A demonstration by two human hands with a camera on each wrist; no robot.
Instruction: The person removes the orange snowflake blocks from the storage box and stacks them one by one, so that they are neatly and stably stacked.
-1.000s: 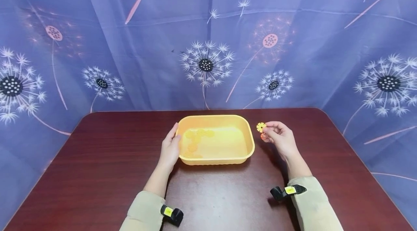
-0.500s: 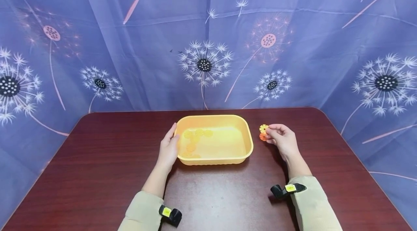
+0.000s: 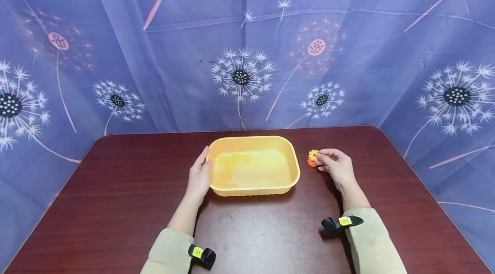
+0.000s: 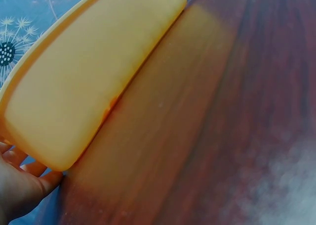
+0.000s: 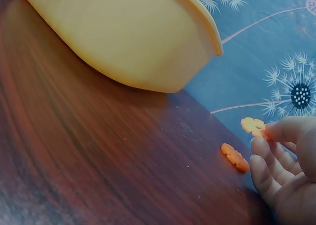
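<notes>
A yellow plastic basin [image 3: 255, 191] sits on the table, with several yellow-orange notched discs [image 3: 228, 173] lying in its left part. My left hand [image 3: 198, 179] holds the basin's left end, thumb at the rim and fingers along the outer wall. To the right of the basin, my right hand [image 3: 337, 168] pinches a yellow notched flower-shaped disc [image 3: 313, 154] between thumb and forefinger. Below it is an orange notched disc [image 3: 311, 162], partly covered by the yellow one in the head view. In the right wrist view the orange disc [image 5: 235, 157] shows apart from the fingers.
A dark red-brown wooden table [image 3: 127, 205] carries everything. Behind it hangs a blue curtain [image 3: 185, 72] printed with dandelions. Each sleeve has a black strap with a yellow label, such as the right strap [image 3: 342, 223].
My right hand has shifted slightly right and down, bringing the yellow disc over the orange one, which shows more than at first. The left hand stays at the basin.
</notes>
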